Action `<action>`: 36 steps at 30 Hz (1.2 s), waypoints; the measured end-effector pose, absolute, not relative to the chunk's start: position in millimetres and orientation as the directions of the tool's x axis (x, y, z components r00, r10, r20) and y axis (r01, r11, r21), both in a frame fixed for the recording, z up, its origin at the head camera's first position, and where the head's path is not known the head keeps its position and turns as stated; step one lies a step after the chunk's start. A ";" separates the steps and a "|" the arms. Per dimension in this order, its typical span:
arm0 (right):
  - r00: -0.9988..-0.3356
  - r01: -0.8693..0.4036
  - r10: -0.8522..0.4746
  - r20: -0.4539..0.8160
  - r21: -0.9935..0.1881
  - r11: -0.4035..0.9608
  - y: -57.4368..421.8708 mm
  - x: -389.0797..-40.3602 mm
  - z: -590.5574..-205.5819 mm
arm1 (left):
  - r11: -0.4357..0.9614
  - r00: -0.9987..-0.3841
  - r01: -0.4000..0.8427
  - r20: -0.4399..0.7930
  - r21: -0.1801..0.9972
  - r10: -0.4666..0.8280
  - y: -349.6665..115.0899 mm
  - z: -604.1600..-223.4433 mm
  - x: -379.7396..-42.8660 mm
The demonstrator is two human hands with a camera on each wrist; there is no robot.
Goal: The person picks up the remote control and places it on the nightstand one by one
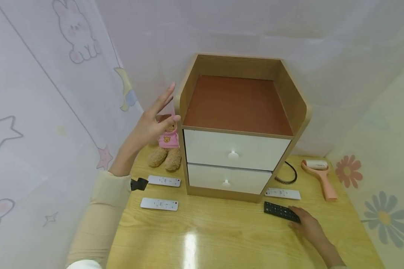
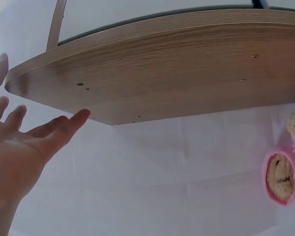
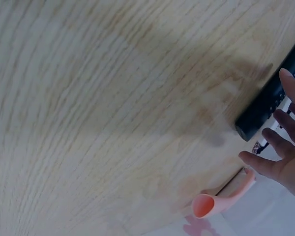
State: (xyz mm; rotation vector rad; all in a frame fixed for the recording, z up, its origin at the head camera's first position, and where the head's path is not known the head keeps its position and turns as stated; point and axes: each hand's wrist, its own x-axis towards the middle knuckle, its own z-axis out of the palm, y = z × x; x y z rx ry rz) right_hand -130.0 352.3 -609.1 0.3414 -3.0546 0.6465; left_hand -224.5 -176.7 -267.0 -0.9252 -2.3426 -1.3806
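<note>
My left hand [image 1: 148, 127] is raised beside the upper left edge of a small wooden cabinet [image 1: 222, 194], with its fingers spread and nothing held. In the left wrist view this hand [image 2: 27, 147] lies near the cabinet's side panel [image 2: 157, 69]. My right hand [image 1: 306, 226] is at the right end of a black remote control [image 1: 279, 211] on the table, fingertips at its edge. The right wrist view shows the fingers of this hand [image 3: 287, 157] extended and apart, overlapping the black remote [image 3: 268, 105].
A teddy bear [image 1: 168, 140] in pink sits left of the cabinet. White remotes [image 1: 159, 204] lie on both sides. At the right are a coiled dark band [image 1: 286, 182] and an orange lint roller [image 1: 324, 183]. Two white drawers [image 1: 235, 149] are closed. Printed cloth walls surround the table.
</note>
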 end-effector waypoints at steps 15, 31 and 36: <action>-0.980 -0.181 -0.199 0.005 -0.429 0.885 355.4 -119.4 -614.3 | 0.175 -0.715 0.662 0.546 0.729 0.436 -169.7 -259.1 -237.1; -0.974 -0.222 -0.218 0.055 -0.383 0.897 365.0 -108.1 -607.0 | 0.083 -0.711 0.646 0.558 0.759 0.427 -162.4 -257.3 -230.2; -0.976 -0.216 -0.204 0.073 -0.389 0.895 369.1 -102.7 -607.6 | 0.071 -0.707 0.652 0.572 0.755 0.417 -160.9 -257.9 -227.9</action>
